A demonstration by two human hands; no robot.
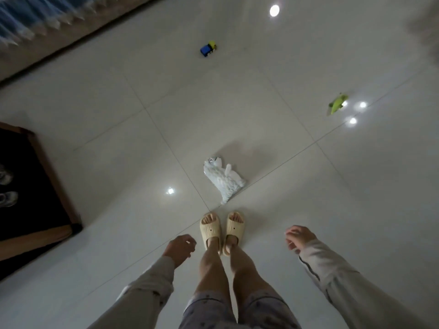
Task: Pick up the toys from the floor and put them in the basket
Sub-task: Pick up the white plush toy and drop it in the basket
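A white plush toy (222, 180) lies on the pale tiled floor just ahead of my feet in cream slippers (222, 230). Farther off, a blue and yellow toy truck (208, 48) stands on the tiles, and a green toy (337, 104) lies to the far right. My left hand (180, 246) hangs beside my left leg, fingers loosely curled and holding nothing. My right hand (298, 237) hangs out to the right, fingers loosely apart and holding nothing. No basket is in view.
A dark doormat with a brown border (35, 198) lies at the left, with shoes (7, 186) on it. A sofa base with a blue fringed cover (35, 22) runs along the top left. Ceiling lights reflect on the glossy tiles.
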